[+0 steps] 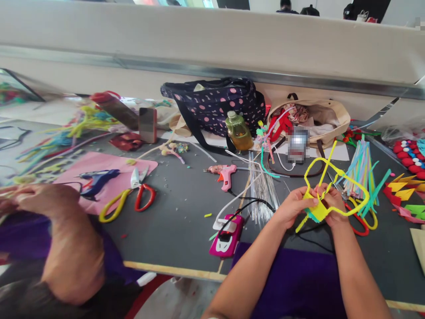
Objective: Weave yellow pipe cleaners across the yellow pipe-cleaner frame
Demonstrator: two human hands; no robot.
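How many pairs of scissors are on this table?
2. One pair lies partly on the pink sheet; the other pair has its handles right of the right hand, partly behind the yellow fuzzy piece. More could be hidden.

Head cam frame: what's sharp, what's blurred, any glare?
Head view: left hand, right hand and yellow piece read fairly clearly; head view, left side: co-worker's hand and coloured stems look smeared; head view, upper right: cabled device is pixelated around a bright white spot; head view: tabletop light looks soft, without hard shadows.
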